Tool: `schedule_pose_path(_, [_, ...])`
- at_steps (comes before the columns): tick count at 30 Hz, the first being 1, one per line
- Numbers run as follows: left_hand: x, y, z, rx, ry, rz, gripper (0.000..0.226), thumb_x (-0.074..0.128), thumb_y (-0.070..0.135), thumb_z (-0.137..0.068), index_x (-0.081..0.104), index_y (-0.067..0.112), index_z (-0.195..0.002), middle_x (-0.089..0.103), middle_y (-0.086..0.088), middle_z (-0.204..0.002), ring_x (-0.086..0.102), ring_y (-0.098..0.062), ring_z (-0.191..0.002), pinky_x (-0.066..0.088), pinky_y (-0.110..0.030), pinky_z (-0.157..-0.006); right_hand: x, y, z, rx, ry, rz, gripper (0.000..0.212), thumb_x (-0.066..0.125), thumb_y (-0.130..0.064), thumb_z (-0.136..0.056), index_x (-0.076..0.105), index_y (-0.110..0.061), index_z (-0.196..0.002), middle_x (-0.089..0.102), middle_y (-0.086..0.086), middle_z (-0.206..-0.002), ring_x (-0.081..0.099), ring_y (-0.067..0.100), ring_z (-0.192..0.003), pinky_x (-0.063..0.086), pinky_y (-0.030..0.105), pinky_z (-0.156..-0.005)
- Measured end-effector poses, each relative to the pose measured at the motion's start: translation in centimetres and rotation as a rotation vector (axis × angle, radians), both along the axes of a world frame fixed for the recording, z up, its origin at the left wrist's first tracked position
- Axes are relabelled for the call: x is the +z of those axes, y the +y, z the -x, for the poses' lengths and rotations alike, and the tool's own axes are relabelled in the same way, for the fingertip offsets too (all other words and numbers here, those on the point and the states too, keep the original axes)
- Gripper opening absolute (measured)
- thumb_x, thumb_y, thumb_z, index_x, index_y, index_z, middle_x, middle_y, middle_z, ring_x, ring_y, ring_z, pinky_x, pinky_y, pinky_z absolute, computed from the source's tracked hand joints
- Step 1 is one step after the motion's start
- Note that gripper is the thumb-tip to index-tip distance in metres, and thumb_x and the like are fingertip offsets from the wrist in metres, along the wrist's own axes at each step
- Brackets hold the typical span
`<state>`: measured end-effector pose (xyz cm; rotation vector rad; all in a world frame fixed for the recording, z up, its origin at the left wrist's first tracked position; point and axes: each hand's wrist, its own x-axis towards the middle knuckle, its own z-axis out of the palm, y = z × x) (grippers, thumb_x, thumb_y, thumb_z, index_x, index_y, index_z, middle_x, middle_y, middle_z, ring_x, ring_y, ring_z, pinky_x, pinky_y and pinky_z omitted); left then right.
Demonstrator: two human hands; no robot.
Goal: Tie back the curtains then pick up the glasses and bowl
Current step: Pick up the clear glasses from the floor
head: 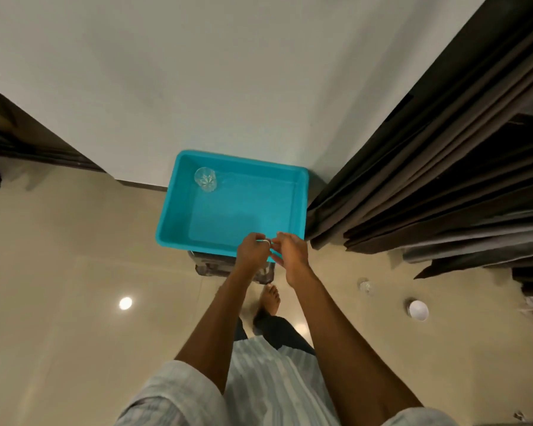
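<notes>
The left hand (253, 250) is curling its fingers around a small clear object (267, 241), of which only a pale curved rim is showing, so what it is I cannot tell. The right hand (293, 253) is hovering just beside it with fingers loosely extended, the fingertips reaching toward that rim and gripping nothing. Both hands are meeting over the near rim of a turquoise plastic tub (170, 238) in the middle of the frame, which is sitting on a dark stand (206, 267). A cut-glass tumbler (205, 179) is standing upright in the tub's upper left corner. On the floor at lower right, another glass (365, 285) and a white bowl (418, 309) are sitting apart. Dark curtains (443, 179) are hanging along the right.
</notes>
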<state>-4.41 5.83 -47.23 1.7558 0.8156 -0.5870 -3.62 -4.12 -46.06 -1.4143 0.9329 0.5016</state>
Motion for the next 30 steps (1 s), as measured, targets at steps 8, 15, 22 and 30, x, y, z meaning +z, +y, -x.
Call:
schedule_pose_path(8, [1.5,-1.3,4.3,0.083,-0.068,0.045,0.029,0.054,0.018,-0.1,0.058,0.012,-0.128,0.066,-0.007,-0.125,0.066,-0.025,-0.108,0.057,-0.043,-0.098,0.9,-1.4,4.4,-0.006,-0.084,0.051,0.011,0.062,-0.032,-0.1,0.063,-0.022,-0.103,0.072,0.003,-0.111,0.07,0.02,-0.1,0.058,0.043,-0.098])
schedule_pose_path(15, [2.2,-3.5,8.8,0.092,-0.069,0.04,0.018,0.052,0.017,-0.1,0.06,0.016,-0.117,0.061,0.001,-0.105,0.058,-0.011,-0.083,0.051,-0.029,-0.08,2.8,-3.3,10.6,0.08,-0.17,0.125,0.014,0.058,-0.024,-0.101,0.064,-0.03,-0.09,0.071,-0.001,-0.104,0.069,0.02,-0.099,0.06,0.037,-0.088])
schedule_pose_path(22, [1.9,-6.9,10.5,0.104,-0.061,0.11,0.011,0.057,0.03,-0.094,0.064,0.023,-0.099,0.071,0.003,-0.095,0.068,-0.022,-0.099,0.055,-0.047,-0.098,3.6,-7.9,14.5,0.152,-0.17,0.249,0.012,0.054,-0.022,-0.104,0.065,-0.025,-0.107,0.068,-0.001,-0.111,0.067,0.02,-0.101,0.056,0.03,-0.085])
schedule_pose_path(30, [5.5,-13.6,9.9,0.001,-0.149,0.151,0.01,0.052,0.021,-0.1,0.06,0.021,-0.094,0.07,-0.007,-0.111,0.066,-0.027,-0.107,0.053,-0.046,-0.102,4.1,-14.4,14.8,0.065,-0.181,0.264,0.016,0.053,-0.018,-0.103,0.069,-0.021,-0.107,0.069,0.001,-0.108,0.068,0.021,-0.101,0.06,0.039,-0.091])
